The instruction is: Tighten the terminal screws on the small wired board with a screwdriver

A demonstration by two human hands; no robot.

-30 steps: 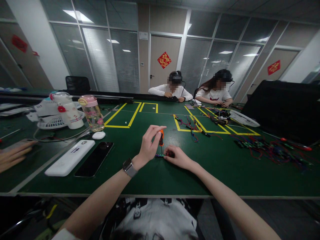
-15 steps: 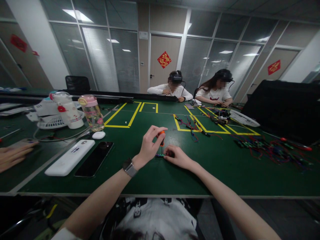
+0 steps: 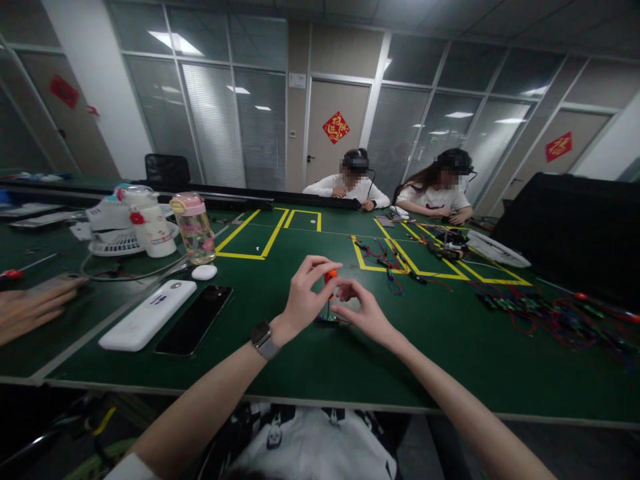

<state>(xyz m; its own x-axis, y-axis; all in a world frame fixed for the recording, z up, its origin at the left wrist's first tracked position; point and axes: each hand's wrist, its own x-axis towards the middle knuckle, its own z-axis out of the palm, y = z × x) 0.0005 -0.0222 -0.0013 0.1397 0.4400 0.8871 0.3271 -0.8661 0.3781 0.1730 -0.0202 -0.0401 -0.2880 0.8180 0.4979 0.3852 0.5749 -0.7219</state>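
A screwdriver with an orange and black handle stands upright, its shaft pointing down at a small green circuit board on the table. My left hand, with a watch on the wrist, is closed around the handle from the left and above. On the other side, my right hand has its fingers curved and apart, the fingertips close to the handle and shaft; whether they touch it I cannot tell. The tip of the screwdriver against the board is too small to make out.
A black phone, a white power bank and a white case lie left of my hands. Bottles stand behind. Wired boards are heaped right. Another person's hand rests far left; two people sit opposite.
My right hand has come off the circuit board and risen to the screwdriver, its fingers spreading. My left hand still holds the handle. The whole view has shifted slightly.
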